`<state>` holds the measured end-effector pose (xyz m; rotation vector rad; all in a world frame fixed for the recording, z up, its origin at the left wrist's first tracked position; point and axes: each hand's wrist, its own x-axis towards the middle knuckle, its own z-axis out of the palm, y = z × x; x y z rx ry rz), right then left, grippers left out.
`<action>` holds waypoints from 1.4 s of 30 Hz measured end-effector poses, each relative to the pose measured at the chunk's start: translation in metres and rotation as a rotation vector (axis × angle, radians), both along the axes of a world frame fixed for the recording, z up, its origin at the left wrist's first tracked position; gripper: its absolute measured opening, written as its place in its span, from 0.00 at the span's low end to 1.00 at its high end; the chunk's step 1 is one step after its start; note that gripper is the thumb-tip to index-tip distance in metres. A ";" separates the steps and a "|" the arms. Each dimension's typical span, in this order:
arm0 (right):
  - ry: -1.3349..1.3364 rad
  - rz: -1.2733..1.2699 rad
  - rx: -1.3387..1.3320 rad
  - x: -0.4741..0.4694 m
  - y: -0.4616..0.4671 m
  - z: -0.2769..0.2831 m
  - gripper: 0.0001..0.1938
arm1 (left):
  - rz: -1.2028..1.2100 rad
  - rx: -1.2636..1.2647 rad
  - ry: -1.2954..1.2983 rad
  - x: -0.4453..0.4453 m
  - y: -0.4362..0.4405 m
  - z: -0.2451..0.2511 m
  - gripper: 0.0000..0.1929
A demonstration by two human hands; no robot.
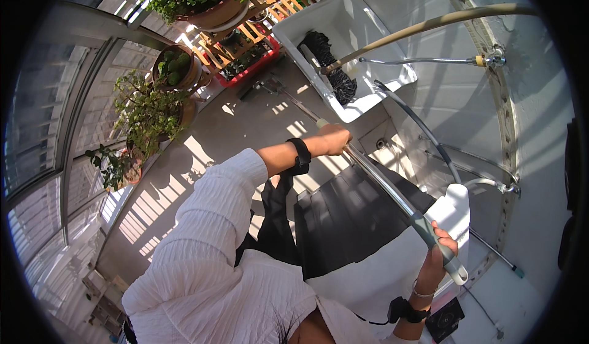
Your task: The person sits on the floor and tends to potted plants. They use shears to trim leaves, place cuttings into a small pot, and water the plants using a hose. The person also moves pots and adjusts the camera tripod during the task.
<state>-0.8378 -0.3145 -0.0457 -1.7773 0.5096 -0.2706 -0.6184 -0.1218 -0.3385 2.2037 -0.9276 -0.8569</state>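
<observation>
My left hand [332, 139] is closed around the metal shaft of a long-handled floor tool [379, 176], near a pale collar. Lower right, my right hand [442, 249] grips the grey-green plastic handle end. The shaft slants up and left to the tool's head [271, 86], which is on the floor; whether it is a mop or a squeegee I cannot tell. Beyond my left hand stands a white basin [338, 104] with a dark stringy mop head [329, 61] in it. A tan pole [428, 24] reaches from that mop head to the upper right.
A white appliance [368, 270] with a dark ribbed top [354, 210] is beneath the shaft. A grey hose [425, 127] runs into the basin. Potted plants [156, 109], a wooden rack [207, 54] and a red tray [251, 70] line the window side. A floor drain [381, 143] lies beside the basin.
</observation>
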 end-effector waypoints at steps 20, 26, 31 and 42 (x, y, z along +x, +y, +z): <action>0.059 -0.035 -0.030 0.038 0.038 0.021 0.08 | -0.288 -0.057 0.137 0.039 0.027 -0.011 0.10; 0.097 0.112 -0.148 0.003 0.109 0.065 0.11 | -0.424 0.060 0.173 0.001 0.063 -0.006 0.10; 0.022 0.488 -0.375 0.028 0.167 0.114 0.22 | -0.275 -0.091 -0.069 -0.016 0.126 0.069 0.15; 0.638 0.500 0.476 0.062 0.367 -0.132 0.25 | 0.615 -0.773 -0.061 -0.167 0.416 0.329 0.10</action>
